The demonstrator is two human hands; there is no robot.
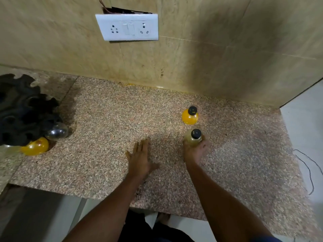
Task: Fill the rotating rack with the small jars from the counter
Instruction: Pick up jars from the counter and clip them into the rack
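The black rotating rack (22, 114) stands at the counter's far left, partly cut off by the frame. A clear jar (56, 132) and a yellow-filled jar (35, 146) sit in its lower slots. To the right, a yellow jar with a black cap (190, 116) stands upright on the granite counter (108, 119). Just in front of it is a pale olive jar with a black cap (194, 137), gripped from below by my right hand (194, 151). My left hand (139, 158) lies flat on the counter with fingers spread, holding nothing.
A white switch and socket plate (128, 27) is on the beige tiled wall behind. The counter ends at the right, where a thin dark cable (309, 168) lies on a white floor. The counter's front edge runs just below my forearms.
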